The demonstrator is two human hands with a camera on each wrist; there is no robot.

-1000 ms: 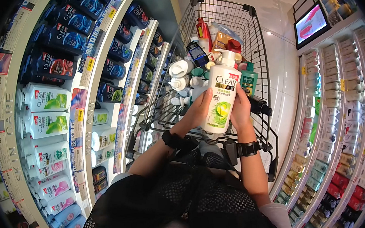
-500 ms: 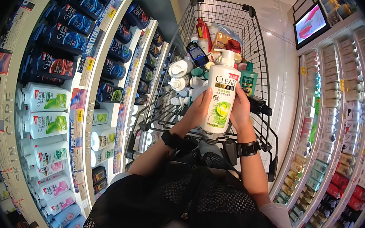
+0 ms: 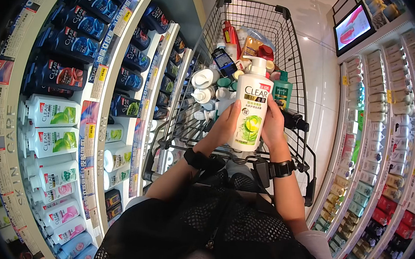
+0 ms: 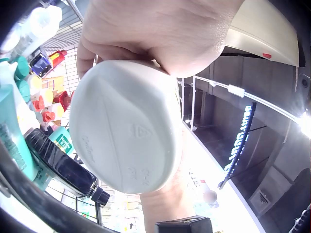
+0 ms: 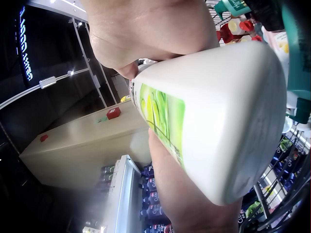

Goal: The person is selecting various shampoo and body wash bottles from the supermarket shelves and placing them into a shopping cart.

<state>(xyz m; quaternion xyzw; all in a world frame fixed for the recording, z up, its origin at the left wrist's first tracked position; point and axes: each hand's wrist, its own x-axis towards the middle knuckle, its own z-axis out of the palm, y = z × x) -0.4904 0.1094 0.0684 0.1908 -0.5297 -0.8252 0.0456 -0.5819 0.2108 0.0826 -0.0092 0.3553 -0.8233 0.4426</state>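
Note:
Both hands hold a white CLEAR pump bottle (image 3: 250,111) upright, its green-pictured label facing the head camera. The left hand (image 3: 224,126) grips its left side with the thumb on the front edge; the right hand (image 3: 273,128) grips the right side. In the left wrist view the bottle's white base (image 4: 126,128) faces the camera, with the left hand (image 4: 150,34) around it. The right wrist view shows the bottle's side (image 5: 209,107) under the right hand (image 5: 150,31). Beyond the bottle, a green bottle (image 3: 283,89) stands in the cart.
A wire shopping cart (image 3: 302,49) holds many bottles, among them a dark blue one (image 3: 224,62) and a red one (image 3: 230,33). Shelves of CLEAR bottles (image 3: 59,113) line the left side. On the right are more stocked shelves and a screen (image 3: 352,29).

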